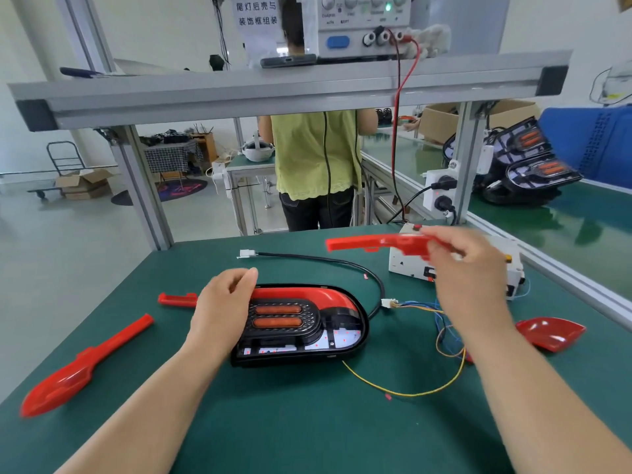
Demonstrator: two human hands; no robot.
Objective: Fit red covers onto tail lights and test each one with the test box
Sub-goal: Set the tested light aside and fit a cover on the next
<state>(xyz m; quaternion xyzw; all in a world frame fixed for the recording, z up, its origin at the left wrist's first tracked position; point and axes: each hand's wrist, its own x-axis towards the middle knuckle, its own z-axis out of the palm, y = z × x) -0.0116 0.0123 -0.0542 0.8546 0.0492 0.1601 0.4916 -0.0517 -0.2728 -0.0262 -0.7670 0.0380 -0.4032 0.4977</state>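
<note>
Tail light, red piece sitting in its housing, is being gripped by the left hand — right hand is pinching a red cover above the test box.

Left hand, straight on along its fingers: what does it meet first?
Probably the black cable by its white plug, lying just beyond the left hand; depth is hard to judge.

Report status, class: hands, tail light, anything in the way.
Left hand grips tail light. Right hand holds red cover near test box. Loose wires right of light.
</note>
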